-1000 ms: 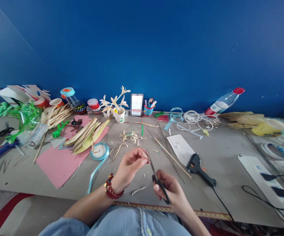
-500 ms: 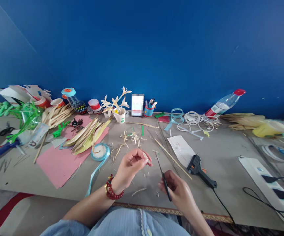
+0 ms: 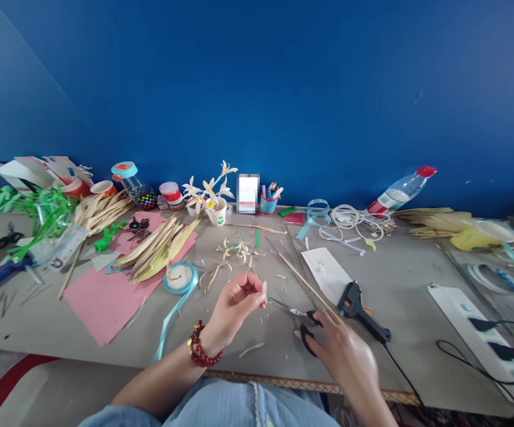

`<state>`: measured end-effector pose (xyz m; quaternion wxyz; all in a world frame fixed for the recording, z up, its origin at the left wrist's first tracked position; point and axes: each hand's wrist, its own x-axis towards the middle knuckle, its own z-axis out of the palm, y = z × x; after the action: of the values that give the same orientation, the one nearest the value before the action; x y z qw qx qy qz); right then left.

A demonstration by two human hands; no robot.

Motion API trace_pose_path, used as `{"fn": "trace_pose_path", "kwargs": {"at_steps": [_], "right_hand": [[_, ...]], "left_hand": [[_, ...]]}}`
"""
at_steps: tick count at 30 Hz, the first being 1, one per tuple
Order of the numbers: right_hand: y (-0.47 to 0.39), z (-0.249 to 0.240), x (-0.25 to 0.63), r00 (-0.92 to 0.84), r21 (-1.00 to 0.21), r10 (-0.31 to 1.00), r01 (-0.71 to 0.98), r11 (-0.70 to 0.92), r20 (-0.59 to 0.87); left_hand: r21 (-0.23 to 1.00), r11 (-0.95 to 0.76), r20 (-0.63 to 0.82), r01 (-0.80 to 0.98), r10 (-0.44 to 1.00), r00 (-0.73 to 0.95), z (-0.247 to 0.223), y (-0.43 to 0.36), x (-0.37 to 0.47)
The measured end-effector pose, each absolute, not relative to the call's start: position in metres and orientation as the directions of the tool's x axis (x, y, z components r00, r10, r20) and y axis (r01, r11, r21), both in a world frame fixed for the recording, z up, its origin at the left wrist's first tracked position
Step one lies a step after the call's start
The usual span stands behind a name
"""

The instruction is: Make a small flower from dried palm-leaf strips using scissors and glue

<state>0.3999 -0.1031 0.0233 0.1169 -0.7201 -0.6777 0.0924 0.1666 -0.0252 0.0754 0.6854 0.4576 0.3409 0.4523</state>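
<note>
Between the thumb and fingers of my left hand (image 3: 242, 298) is a small pale piece of husk (image 3: 265, 288). My right hand (image 3: 341, 344) is closed on a pair of scissors (image 3: 299, 312) by the black handles. The blades point left, with their tips close to the husk piece; whether they touch it, I cannot tell. Husk scraps (image 3: 252, 350) lie on the table below my hands. Beyond my left hand are small husk flowers (image 3: 239, 249) and curled strips. A white cup (image 3: 216, 214) at the back holds more husk flowers.
A roll of blue ribbon (image 3: 180, 277) and pink paper (image 3: 105, 302) lie to the left, with a bundle of husks (image 3: 159, 249). On the right are a black glue gun (image 3: 364, 311), a white paper sheet (image 3: 326, 270) and a power strip (image 3: 475, 332). A bottle (image 3: 402, 191) leans near the wall.
My right hand has turned the scissors from near upright to pointing left, tips now by the husk piece. My left hand has shifted slightly, tilting the piece more upright.
</note>
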Motion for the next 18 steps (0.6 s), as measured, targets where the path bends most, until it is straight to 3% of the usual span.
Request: {"fn": "trace_pose_path", "kwargs": {"at_steps": [5,8,14,16,18], "right_hand": [[-0.094,0.026,0.397,0.076,-0.201,0.995,0.976,-0.087,-0.065],[-0.089,0.024,0.399,0.102,-0.234,0.98,0.962,-0.141,-0.171],[-0.084,0.035,0.413,0.03,-0.463,0.954,0.87,-0.172,-0.299],[-0.083,0.045,0.408,-0.033,-0.63,0.962,0.762,-0.151,-0.27],[-0.081,0.056,0.395,-0.111,-0.838,0.974,0.534,-0.11,-0.198]], "left_hand": [[0.941,0.182,-0.077,-0.285,0.936,0.344,0.075,-0.026,0.164],[0.938,0.189,-0.08,-0.289,0.933,0.351,0.072,-0.027,0.163],[0.939,0.198,-0.085,-0.281,0.926,0.369,0.071,-0.028,0.162],[0.946,0.203,-0.093,-0.252,0.917,0.389,0.072,-0.029,0.162],[0.964,0.191,-0.097,-0.187,0.902,0.42,0.073,-0.03,0.163]]}}
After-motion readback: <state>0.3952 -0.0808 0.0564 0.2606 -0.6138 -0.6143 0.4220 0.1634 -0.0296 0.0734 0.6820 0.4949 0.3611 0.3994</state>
